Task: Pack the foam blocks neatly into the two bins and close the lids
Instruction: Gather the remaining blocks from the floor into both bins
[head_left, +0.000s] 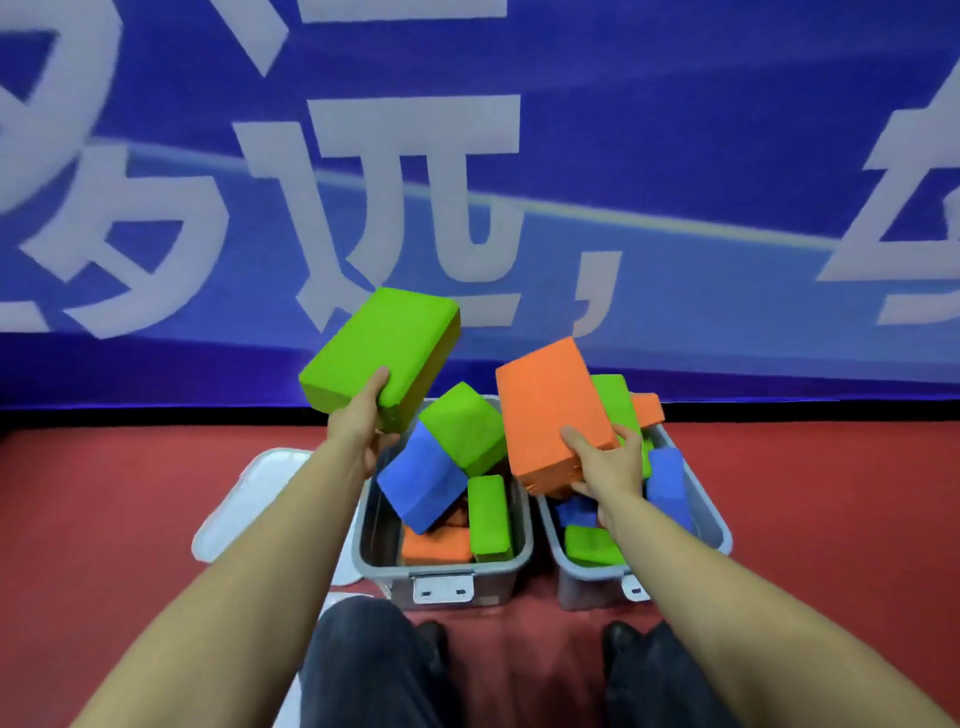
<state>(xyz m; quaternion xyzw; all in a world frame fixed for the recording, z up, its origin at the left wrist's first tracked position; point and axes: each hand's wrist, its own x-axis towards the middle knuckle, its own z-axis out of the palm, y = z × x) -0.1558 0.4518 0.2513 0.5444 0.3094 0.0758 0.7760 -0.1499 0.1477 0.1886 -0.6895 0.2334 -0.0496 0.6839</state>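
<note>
Overhead, left hand (363, 421) around green block (379, 353), right hand (608, 462) around orange block (550, 410).

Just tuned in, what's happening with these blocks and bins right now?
A person stands over two open grey bins on a red floor. The left hand holds a green block up above the left bin; the right hand holds an orange block over the right bin. Both bins hold green, blue and orange blocks piled loosely, some poking above the rims. A white lid lies left of the bins.
</note>
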